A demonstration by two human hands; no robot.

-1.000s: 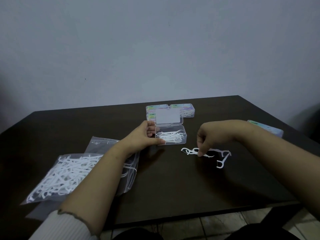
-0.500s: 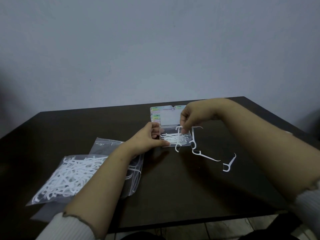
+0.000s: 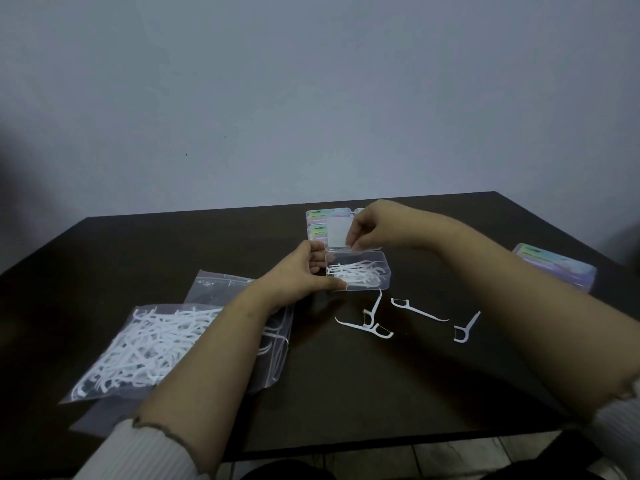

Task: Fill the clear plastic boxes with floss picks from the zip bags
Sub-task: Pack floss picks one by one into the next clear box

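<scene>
Open clear box point(image 3: 358, 276) of white floss picks point(image 3: 353, 271) beside zip bag point(image 3: 149, 344).

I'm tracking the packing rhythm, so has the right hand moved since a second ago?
Yes. The right hand has left the loose floss picks and gone up to the open box's lid.

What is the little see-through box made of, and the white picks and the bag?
The open box looks like hard clear plastic: you can see the picks through its stiff, glossy walls. The loose floss picks look like smooth white moulded plastic, thin and curved. The zip bag seems to be soft clear plastic film, since it wrinkles and shines. The table is dark and matte, perhaps wood.
</scene>
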